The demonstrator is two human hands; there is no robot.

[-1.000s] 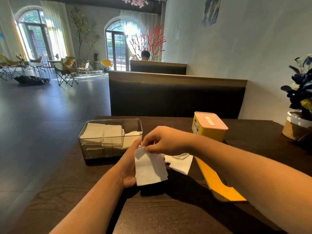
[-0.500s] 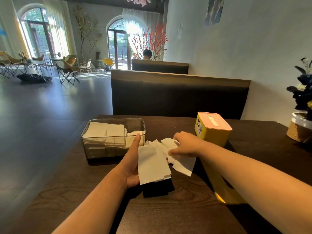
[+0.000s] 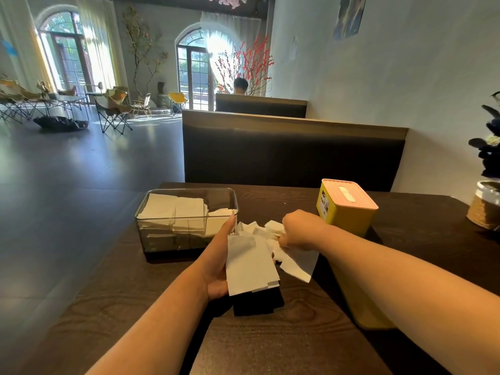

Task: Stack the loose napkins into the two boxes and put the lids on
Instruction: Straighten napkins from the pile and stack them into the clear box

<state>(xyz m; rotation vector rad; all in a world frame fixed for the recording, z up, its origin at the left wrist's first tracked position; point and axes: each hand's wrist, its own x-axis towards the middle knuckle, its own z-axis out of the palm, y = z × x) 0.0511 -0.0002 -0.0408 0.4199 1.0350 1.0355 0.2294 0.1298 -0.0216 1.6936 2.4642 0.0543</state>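
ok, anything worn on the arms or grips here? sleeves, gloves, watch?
Nothing visible. Left forearm and right forearm are bare to the frame edge, no sleeves. Left grip and right grip are ungloved, no watch or band at either wrist. Fingers partly hidden, so rings unclear.

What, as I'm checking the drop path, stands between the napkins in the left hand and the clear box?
Nothing visible does. The clear box stands lidless just beyond the left hand, which holds the napkin stack.
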